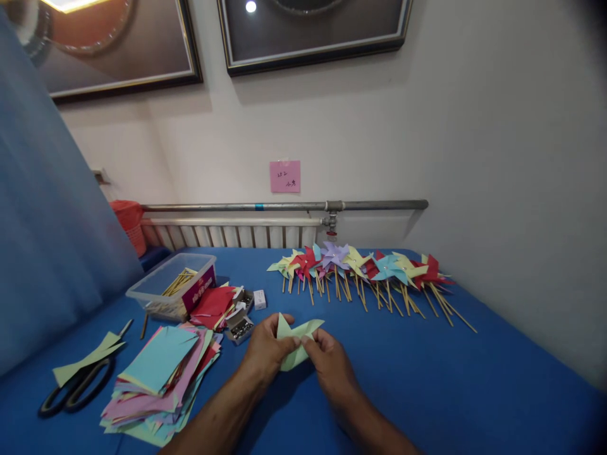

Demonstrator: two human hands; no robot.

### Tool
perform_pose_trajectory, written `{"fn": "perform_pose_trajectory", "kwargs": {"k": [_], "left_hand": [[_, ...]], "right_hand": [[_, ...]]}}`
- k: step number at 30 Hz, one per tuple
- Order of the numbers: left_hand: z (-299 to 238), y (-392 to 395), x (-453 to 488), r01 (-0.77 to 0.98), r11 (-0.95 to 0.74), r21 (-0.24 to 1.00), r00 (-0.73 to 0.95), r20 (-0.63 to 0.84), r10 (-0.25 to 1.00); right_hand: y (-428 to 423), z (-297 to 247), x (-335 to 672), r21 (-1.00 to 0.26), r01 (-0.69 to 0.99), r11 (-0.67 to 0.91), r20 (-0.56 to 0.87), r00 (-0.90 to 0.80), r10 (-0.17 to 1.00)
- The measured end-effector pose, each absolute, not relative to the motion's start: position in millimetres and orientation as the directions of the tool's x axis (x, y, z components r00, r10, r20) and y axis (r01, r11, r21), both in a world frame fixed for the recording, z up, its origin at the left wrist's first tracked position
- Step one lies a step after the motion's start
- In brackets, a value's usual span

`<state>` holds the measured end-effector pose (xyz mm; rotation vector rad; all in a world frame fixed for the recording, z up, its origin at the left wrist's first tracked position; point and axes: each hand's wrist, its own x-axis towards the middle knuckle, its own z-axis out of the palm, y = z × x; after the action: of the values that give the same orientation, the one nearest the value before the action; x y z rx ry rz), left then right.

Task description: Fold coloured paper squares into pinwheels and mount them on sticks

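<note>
A pale green paper pinwheel (294, 360), partly folded, is held up between both hands just above the blue surface. My left hand (268, 346) grips its left side, the thumb pressed near the middle. From the right, my right hand (332, 361) pinches it with thumb and fingers, also close to the centre. One point of the paper sticks up on the left and another reaches right. Small open boxes of metal pins (241, 330) stand just beyond my left hand. Whether a pin is in the paper is hidden by the thumbs.
Finished pinwheels on sticks (353, 265) lie in a row at the back right. At left are a stack of coloured paper (159, 360), scissors (78, 388) under green paper strips (90, 359), red paper squares (213, 306) and a clear plastic box (165, 268) of sticks. A blue curtain (57, 208) hangs far left.
</note>
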<state>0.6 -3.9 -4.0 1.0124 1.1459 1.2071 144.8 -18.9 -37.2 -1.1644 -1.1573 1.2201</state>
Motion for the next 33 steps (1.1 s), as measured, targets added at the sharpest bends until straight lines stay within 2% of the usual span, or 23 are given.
{"fn": "perform_pose_trajectory", "kwargs": {"k": [4,13,20,24,33], "left_hand": [[4,-6,-1,-0.126,0.124,0.984,0.037,-0.120,0.992],[-13,1,-5,-0.191,0.134,0.972,-0.004,-0.137,0.991],[0,-2,-5,-0.127,0.118,0.985,0.009,-0.118,0.993],[10,-6,-3,-0.083,0.165,0.983,0.067,-0.160,0.985],[6,-6,0,-0.105,0.148,0.983,0.094,-0.138,0.986]], "right_hand": [[-21,-33,143,-0.997,-0.077,-0.008,-0.009,0.004,1.000],[-29,-23,143,-0.982,-0.185,-0.039,-0.034,-0.029,0.999],[-24,-24,143,-0.956,-0.287,-0.064,-0.046,-0.067,0.997],[-19,-30,142,-0.960,-0.278,-0.041,-0.042,-0.001,0.999],[-17,-32,141,-0.950,-0.312,-0.008,-0.044,0.109,0.993]]}}
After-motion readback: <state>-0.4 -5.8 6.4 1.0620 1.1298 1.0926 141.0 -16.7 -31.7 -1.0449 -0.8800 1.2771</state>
